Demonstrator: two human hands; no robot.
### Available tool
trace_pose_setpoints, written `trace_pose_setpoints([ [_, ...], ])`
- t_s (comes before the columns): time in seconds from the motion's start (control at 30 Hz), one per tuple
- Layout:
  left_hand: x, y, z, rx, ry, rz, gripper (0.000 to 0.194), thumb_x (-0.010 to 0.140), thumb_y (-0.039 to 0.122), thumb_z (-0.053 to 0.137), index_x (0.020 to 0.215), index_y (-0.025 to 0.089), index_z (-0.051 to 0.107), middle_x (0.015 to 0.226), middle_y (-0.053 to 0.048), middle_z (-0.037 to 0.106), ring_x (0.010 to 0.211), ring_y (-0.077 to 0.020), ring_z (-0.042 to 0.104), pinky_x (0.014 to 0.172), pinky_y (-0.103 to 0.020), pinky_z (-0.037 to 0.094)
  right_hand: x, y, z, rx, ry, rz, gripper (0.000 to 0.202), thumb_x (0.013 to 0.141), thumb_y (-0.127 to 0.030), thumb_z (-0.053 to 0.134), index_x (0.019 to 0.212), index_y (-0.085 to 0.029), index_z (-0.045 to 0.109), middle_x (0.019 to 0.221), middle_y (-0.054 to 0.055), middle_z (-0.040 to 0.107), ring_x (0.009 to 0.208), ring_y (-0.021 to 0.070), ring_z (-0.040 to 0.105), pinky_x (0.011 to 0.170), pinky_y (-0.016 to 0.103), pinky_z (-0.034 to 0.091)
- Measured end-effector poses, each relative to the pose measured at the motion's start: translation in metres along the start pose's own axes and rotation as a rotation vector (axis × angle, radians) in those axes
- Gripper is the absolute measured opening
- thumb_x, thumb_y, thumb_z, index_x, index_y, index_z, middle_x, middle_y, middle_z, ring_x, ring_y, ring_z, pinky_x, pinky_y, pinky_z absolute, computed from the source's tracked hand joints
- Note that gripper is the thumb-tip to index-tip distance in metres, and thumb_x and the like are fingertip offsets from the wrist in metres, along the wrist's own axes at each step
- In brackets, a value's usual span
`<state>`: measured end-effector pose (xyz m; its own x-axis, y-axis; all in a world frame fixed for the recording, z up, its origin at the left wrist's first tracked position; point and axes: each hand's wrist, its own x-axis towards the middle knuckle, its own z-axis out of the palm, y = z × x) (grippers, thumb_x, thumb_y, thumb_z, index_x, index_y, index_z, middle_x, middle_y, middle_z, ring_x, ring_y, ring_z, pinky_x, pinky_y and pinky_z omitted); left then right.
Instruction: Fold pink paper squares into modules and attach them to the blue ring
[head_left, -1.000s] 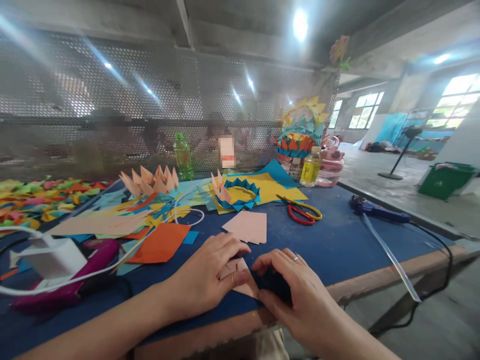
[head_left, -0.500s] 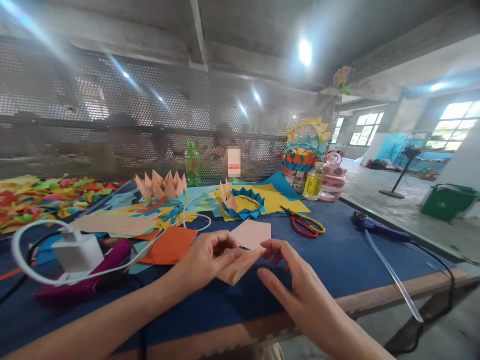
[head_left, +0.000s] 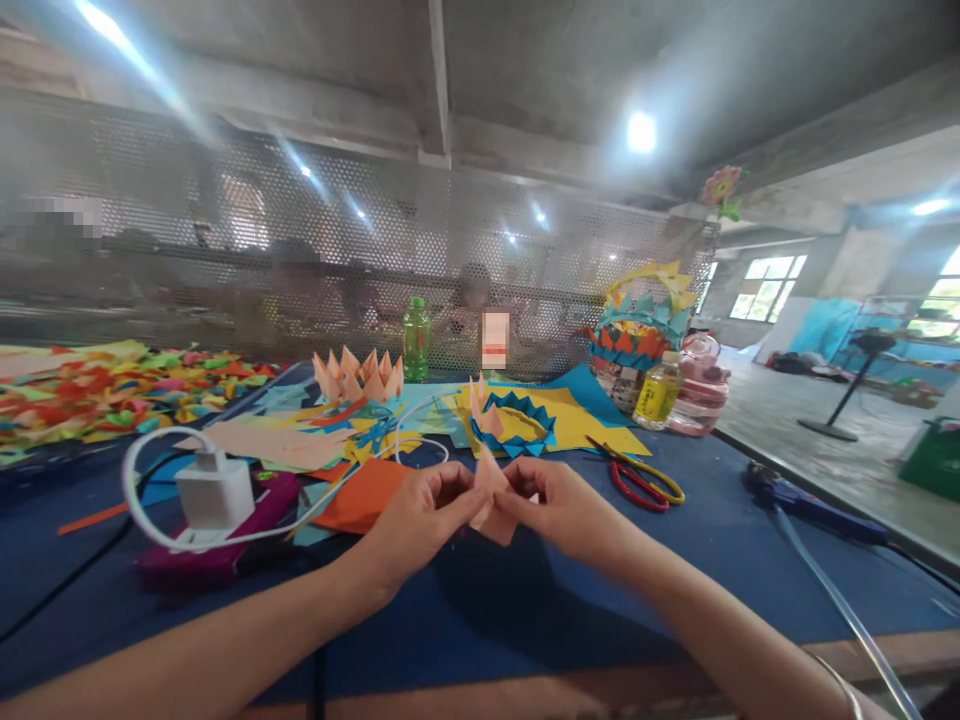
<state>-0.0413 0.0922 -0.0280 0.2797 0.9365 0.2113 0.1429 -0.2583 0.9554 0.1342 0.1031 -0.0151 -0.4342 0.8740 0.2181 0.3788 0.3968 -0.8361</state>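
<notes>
Between my two hands, raised a little above the blue tabletop, is a folded piece of peach paper [head_left: 496,518] with a pointed top. My left hand [head_left: 442,500] pinches its left side between thumb and fingers. On the other side, my right hand [head_left: 544,500] pinches it, thumb in front. Just beyond stands a ring of blue folded paper [head_left: 551,432] with peach paper points [head_left: 486,415] at its left, on yellow paper sheets [head_left: 592,410]. An orange paper sheet [head_left: 364,495] lies beside my left hand.
Scissors [head_left: 643,485] with red and yellow handles and a glue gun [head_left: 817,508] with a clear glue stick lie at right. A white charger [head_left: 215,493] sits on a purple power strip at left. Behind are a peach paper crown [head_left: 358,378], a green bottle [head_left: 417,340] and stacked crowns [head_left: 637,325].
My right hand has closed on the peach paper, which now stands with its point upward. Both hands have come closer together. The whole view has shifted left, so things appear further right.
</notes>
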Motion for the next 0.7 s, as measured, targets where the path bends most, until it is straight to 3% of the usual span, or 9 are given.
trace_pose_setpoints([
  [0.17,0.002,-0.010,-0.002,0.137,-0.053,-0.032,0.022,0.077,0.035,0.059,0.067,0.016,0.061,0.065,0.000,0.061,0.063,-0.0150,0.055,0.060,-0.025,0.041,0.019,0.021,-0.007,0.231,-0.142,0.130,0.036,0.073,-0.045,0.072,0.087,-0.015,0.061,0.072,0.002,0.065,0.066,0.0142,0.060,0.060,0.024,0.043],
  [0.23,0.002,-0.013,-0.003,0.209,-0.024,-0.012,0.020,0.078,0.036,0.058,0.076,0.016,0.062,0.072,-0.002,0.065,0.070,-0.0180,0.060,0.063,-0.027,0.044,0.017,0.027,-0.007,0.239,-0.162,0.142,0.043,0.070,-0.049,0.074,0.092,-0.014,0.061,0.073,0.002,0.066,0.065,0.0139,0.060,0.060,0.024,0.041],
  [0.3,0.001,-0.014,-0.006,0.324,0.102,0.078,0.022,0.080,0.034,0.058,0.094,0.016,0.060,0.089,-0.005,0.067,0.081,-0.0205,0.062,0.067,-0.030,0.047,0.011,0.031,-0.008,0.240,-0.166,0.141,0.045,0.070,-0.048,0.075,0.095,-0.015,0.060,0.073,0.001,0.065,0.065,0.0132,0.059,0.059,0.023,0.039],
  [0.4,-0.005,-0.011,-0.008,0.562,0.238,0.368,0.021,0.085,0.023,0.056,0.106,0.018,0.054,0.104,-0.007,0.062,0.095,-0.0203,0.059,0.080,-0.033,0.047,0.002,0.031,-0.008,0.230,-0.146,0.142,0.039,0.073,-0.040,0.074,0.098,-0.015,0.059,0.071,-0.001,0.062,0.062,0.0113,0.056,0.056,0.021,0.036],
  [0.47,-0.011,-0.009,-0.008,0.703,0.147,0.576,0.007,0.089,0.016,0.053,0.095,0.019,0.056,0.098,-0.005,0.061,0.094,-0.0185,0.057,0.082,-0.032,0.045,-0.001,0.030,-0.007,0.218,-0.141,0.154,0.032,0.075,-0.034,0.073,0.097,-0.016,0.057,0.069,-0.003,0.060,0.059,0.0099,0.053,0.055,0.021,0.035],
  [0.53,-0.018,-0.009,-0.006,0.779,0.004,0.708,0.011,0.091,0.013,0.051,0.087,0.019,0.058,0.088,-0.002,0.062,0.084,-0.0155,0.058,0.076,-0.028,0.045,-0.002,0.028,-0.005,0.186,-0.145,0.161,0.024,0.078,-0.028,0.069,0.095,-0.016,0.056,0.065,-0.004,0.056,0.056,0.0086,0.049,0.053,0.020,0.033],
  [0.6,-0.023,-0.010,-0.004,0.813,-0.082,0.768,0.014,0.093,0.012,0.050,0.089,0.018,0.062,0.087,-0.001,0.066,0.079,-0.0135,0.060,0.070,-0.025,0.045,-0.003,0.027,-0.003,0.120,-0.149,0.166,0.017,0.081,-0.021,0.065,0.093,-0.016,0.055,0.058,-0.008,0.048,0.051,0.0072,0.042,0.050,0.019,0.029],
  [0.7,-0.028,-0.014,-0.003,0.861,-0.145,0.730,0.017,0.094,0.013,0.049,0.094,0.019,0.065,0.091,-0.001,0.070,0.078,-0.0134,0.065,0.065,-0.024,0.045,-0.007,0.024,-0.001,-0.005,-0.191,0.139,0.011,0.082,-0.014,0.060,0.092,-0.017,0.059,0.055,-0.009,0.044,0.050,0.0070,0.039,0.049,0.019,0.027],
])
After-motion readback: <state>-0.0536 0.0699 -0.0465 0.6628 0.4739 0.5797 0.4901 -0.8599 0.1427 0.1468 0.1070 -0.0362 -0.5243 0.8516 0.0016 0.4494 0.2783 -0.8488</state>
